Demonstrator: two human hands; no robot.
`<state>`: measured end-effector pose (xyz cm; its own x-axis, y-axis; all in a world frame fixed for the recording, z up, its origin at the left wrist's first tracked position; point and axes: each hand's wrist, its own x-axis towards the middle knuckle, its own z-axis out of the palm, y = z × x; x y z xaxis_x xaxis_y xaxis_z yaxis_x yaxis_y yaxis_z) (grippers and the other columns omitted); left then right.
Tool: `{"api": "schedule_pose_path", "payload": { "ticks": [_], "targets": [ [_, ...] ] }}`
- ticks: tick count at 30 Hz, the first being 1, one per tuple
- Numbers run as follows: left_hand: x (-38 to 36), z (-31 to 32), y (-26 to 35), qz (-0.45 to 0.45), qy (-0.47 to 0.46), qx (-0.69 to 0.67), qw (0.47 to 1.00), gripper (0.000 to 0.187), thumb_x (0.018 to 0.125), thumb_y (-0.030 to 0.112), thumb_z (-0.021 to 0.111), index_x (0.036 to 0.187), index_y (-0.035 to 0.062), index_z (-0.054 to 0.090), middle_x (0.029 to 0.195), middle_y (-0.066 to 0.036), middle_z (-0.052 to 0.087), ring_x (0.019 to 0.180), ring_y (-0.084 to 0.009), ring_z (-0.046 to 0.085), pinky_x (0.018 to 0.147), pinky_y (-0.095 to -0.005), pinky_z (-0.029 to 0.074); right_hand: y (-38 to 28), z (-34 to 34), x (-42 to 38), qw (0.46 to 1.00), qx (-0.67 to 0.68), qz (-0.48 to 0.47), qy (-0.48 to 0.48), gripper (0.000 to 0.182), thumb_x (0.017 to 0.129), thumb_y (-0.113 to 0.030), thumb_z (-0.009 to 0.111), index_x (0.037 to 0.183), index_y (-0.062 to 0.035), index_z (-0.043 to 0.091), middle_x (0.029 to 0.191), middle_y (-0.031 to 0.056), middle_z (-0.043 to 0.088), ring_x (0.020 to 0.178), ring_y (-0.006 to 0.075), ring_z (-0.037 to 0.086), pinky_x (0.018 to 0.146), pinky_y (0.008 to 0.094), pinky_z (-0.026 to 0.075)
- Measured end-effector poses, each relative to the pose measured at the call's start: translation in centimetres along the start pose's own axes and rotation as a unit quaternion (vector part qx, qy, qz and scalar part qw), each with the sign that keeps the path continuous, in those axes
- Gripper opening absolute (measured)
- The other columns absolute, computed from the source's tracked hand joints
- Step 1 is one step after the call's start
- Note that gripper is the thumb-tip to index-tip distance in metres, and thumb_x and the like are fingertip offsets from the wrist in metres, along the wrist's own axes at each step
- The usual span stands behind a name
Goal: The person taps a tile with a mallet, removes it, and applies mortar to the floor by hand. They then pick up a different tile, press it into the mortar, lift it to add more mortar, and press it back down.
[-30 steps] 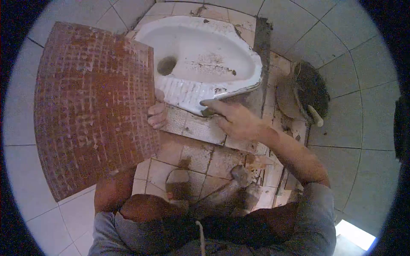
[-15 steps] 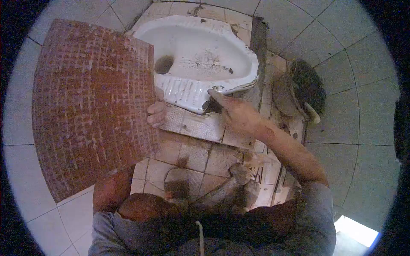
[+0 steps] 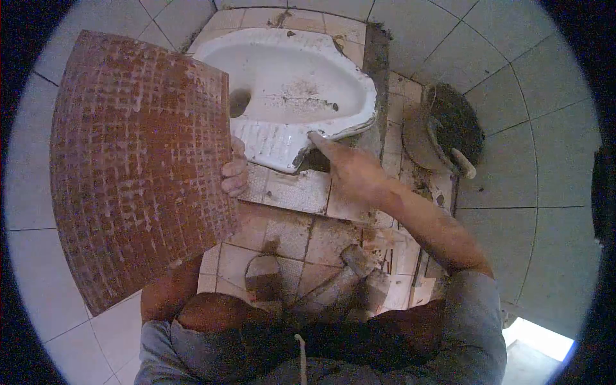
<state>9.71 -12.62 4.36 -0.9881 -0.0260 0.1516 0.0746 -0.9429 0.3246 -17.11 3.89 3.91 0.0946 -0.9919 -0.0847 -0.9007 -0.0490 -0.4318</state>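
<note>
My left hand [image 3: 235,173] grips the right edge of a large reddish-brown tile [image 3: 144,160], its fingers wrapped round the edge. The tile's ridged back, smeared with whitish residue, faces me. My right hand [image 3: 353,170] has its index finger stretched out, with the tip at the near rim of a white squat toilet pan [image 3: 301,90]. No object shows in that hand; its other fingers are partly hidden. Beside the finger, the pan's near corner is chipped and dark. Dirt and dark crumbs lie in the bowl, and the tile overlaps its left end.
A hammer [image 3: 357,260] lies on the dirty tiled floor between my feet. A dark round bucket or basin [image 3: 449,128] is tilted against the right wall. Rubble and tile pieces [image 3: 391,250] lie to the right. A raised tiled step [image 3: 295,189] surrounds the pan.
The view has shifted slightly, so the pan and bucket appear a little further left. My right finger stays at the rim. My left hand still holds the tile, which has barely moved.
</note>
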Motion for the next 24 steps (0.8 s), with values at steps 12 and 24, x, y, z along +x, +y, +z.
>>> {"api": "schedule_pose_path", "payload": {
  "ticks": [12,24],
  "targets": [
    [0.1,0.0,-1.1,-0.012,0.017,-0.024,0.999,0.047,0.095,0.038,0.043,0.129,0.0057,0.045,0.094,-0.008,0.053,0.088,-0.0243,0.051,0.085,-0.0403,0.045,0.6,-1.8,-0.8,0.996,-0.025,0.072,-0.039,0.070,0.083,-0.003,0.047,0.148,-0.0111,0.022,0.133,0.0232,0.049,0.115,0.0371,0.055,0.093,0.0452,0.047],
    [1.2,-0.4,-1.4,-0.016,0.014,-0.040,0.999,0.047,0.093,0.040,0.046,0.127,0.0067,0.046,0.095,-0.008,0.053,0.088,-0.0247,0.051,0.086,-0.0399,0.044,-2.2,-0.9,0.4,0.985,0.044,0.038,-0.164,0.068,0.085,-0.008,0.047,0.148,-0.0138,0.021,0.140,0.0176,0.045,0.106,0.0377,0.060,0.087,0.0489,0.051]
  ]
}}
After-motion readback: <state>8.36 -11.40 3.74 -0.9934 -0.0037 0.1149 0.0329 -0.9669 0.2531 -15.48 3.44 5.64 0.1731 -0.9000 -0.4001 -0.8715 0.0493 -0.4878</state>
